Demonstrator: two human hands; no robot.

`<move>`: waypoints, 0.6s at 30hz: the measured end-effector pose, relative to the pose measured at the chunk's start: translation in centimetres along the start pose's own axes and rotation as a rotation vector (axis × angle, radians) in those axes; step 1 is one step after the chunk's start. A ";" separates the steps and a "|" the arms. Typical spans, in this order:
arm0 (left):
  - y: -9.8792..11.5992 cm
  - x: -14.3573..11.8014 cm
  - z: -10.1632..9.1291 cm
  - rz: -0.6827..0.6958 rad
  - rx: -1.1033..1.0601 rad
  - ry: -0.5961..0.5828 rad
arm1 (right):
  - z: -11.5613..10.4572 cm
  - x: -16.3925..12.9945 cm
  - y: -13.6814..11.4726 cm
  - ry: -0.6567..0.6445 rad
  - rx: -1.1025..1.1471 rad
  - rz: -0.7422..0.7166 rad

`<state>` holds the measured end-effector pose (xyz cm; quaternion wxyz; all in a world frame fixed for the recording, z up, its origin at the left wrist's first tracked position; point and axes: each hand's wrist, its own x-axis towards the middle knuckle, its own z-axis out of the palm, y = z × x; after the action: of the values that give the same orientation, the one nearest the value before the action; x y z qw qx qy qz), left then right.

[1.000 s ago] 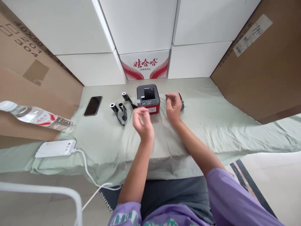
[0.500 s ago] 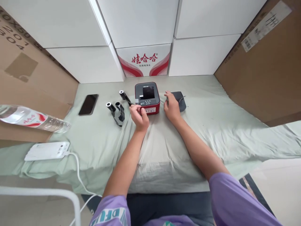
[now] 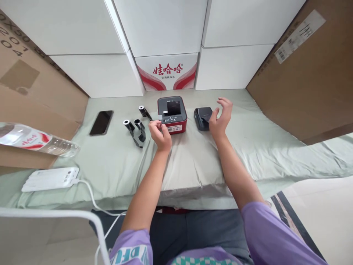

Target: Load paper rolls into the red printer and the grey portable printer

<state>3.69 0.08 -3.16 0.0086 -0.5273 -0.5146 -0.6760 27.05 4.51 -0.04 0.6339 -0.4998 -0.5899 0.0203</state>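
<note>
A small red and black machine [image 3: 179, 127] with a dark screen on its top stands on the cloth-covered surface. My left hand [image 3: 160, 137] is at its front left corner, thumb and fingertips pinched; what they hold is too small to make out. To the right sits a smaller black box-shaped device [image 3: 202, 114]. My right hand [image 3: 221, 119] is raised at that device's right side, fingers curled but apart, holding nothing I can see. Black ribbon-like rolls with white-ringed ends lie left of the machine: a single roll [image 3: 142, 110] and a pair [image 3: 135, 129].
A phone [image 3: 101, 123] lies at the left. Nearer are a white power bank [image 3: 51, 179] with a cable and a water bottle [image 3: 38, 140]. Cardboard boxes flank both sides [image 3: 309, 73], and white boxes [image 3: 168, 29] line the back. A white metal rail [image 3: 55, 212] crosses the lower left.
My right hand has moved right, from the left side of the black device to its right, and its fingers have spread. My left hand has barely shifted. The view has tilted slightly.
</note>
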 end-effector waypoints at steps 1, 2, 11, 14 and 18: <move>-0.1 0.0 0.0 0.000 -0.010 0.004 | -0.1 0.4 1.0 0.011 0.009 0.071; -0.2 0.0 0.0 0.000 -0.015 0.008 | -0.3 0.8 1.9 -0.013 0.036 0.155; -1.4 0.6 0.5 -0.083 0.020 0.015 | -0.9 9.4 -1.1 -0.927 -0.290 0.600; -1.5 0.7 0.6 -0.070 0.023 0.003 | 2.2 11.1 -3.3 -1.187 -0.635 0.622; -1.5 0.7 0.5 -0.066 0.015 0.013 | 5.1 10.6 -4.6 -1.371 -0.940 0.603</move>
<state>2.82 1.52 -3.72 -0.0062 -0.5057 -0.5367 -0.6754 23.78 11.89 9.69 -0.1628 -0.7208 -0.6306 0.2375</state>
